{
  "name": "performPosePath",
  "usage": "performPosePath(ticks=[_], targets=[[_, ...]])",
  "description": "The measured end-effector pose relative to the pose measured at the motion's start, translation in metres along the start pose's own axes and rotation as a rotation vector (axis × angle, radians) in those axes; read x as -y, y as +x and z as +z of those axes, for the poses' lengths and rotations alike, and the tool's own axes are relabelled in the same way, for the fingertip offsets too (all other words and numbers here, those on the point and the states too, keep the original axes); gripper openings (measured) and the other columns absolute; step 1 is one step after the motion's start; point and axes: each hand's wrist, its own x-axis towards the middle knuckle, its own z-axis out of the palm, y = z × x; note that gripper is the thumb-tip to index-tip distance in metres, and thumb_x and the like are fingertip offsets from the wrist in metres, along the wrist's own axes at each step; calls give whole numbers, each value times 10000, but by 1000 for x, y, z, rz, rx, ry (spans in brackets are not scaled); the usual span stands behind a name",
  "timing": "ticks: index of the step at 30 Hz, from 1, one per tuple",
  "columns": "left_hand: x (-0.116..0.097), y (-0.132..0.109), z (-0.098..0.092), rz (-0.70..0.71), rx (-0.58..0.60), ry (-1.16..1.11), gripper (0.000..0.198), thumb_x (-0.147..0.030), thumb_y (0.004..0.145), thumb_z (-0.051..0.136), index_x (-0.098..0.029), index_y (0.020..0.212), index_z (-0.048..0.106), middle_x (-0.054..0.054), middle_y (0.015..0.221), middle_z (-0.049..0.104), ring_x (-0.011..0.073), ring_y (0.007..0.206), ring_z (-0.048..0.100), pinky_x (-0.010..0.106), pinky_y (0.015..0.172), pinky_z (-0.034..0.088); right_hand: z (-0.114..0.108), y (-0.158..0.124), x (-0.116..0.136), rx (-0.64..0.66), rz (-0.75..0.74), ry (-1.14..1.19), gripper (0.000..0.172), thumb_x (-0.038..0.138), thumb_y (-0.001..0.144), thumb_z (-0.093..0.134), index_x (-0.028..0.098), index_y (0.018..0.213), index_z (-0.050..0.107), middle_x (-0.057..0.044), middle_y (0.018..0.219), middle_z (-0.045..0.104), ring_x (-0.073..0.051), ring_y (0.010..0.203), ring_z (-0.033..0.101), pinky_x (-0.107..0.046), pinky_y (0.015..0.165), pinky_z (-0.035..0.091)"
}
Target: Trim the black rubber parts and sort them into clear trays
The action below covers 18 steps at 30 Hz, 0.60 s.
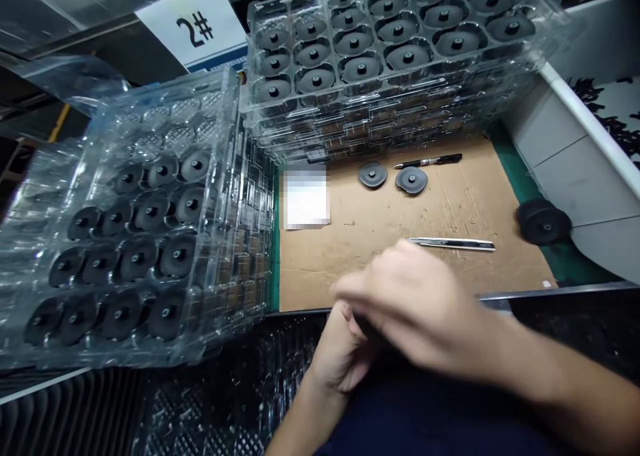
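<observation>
**Hands overlapped at bench edge, metal strip nearest**

Right hand (415, 309) lies across left hand (340, 356). Both are curled and blurred, and I cannot tell whether either grips anything. Metal strip (453, 244) lies flat on the cardboard sheet (350, 243) just beyond the right hand, long axis left–right. Farther back: two black discs (373, 174) and a pen (429, 161). Clear tray stacks (240, 176) of discs flank the sheet. Sign (195, 26) reads "2#".

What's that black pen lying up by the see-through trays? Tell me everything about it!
The pen is slim and black, with a shiny silver part on it and a thinner left end. It lies flat on the brown cardboard, almost sideways, just in front of the stack of clear trays. Two round black discs sit close beside its left end. Nothing holds it.
</observation>
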Motion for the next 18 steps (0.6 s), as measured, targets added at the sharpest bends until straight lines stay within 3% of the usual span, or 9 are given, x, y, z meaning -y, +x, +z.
performPosePath(ticks=[3,6,8,11,15,18], targets=[[-2,-2,-4,-19,86,-135,417,-249,709,743,-250,1112,634,50,1184,644,251,1008,639,328,829,537,-1,-5,-28,-116,374,79,233,283,910,452,221,1056,623,-26,987,664,-139,794,603,-254,647,437],[-5,-4,-10,-30,144,-230,559,-391,666,753,-257,1184,590,76,1308,563,303,1113,585,348,865,526,17,-31,-58,-43,571,127,261,310,905,441,224,1080,615,-33,1060,659,-173,929,612,-287,763,469],[-6,-4,-13,-26,148,-232,650,-465,615,752,-250,1204,576,95,1347,525,312,1145,561,351,881,517,37,-53,-71,38,610,165,269,301,901,429,205,1070,617,-44,1050,671,-183,954,620,-312,813,477],[-9,-2,-15,-31,133,-206,665,-485,604,744,-255,1203,572,99,1358,512,304,1154,553,349,885,509,56,-75,-76,46,654,169,255,297,876,466,175,1028,631,-60,955,698,-188,826,652,-304,709,504],[-8,0,-13,-12,99,-176,636,-464,619,755,-262,1194,574,91,1296,563,300,1140,561,376,910,493,37,-58,-53,-124,680,117,257,310,897,469,218,1096,604,-56,1080,653,-177,896,619,-282,717,484],[-5,2,-11,36,62,-142,604,-432,650,754,-262,1202,576,60,1241,601,294,1144,554,386,974,454,17,-30,-16,-266,463,24,280,246,900,488,236,1166,573,-47,1093,625,-160,909,580,-274,761,460]])
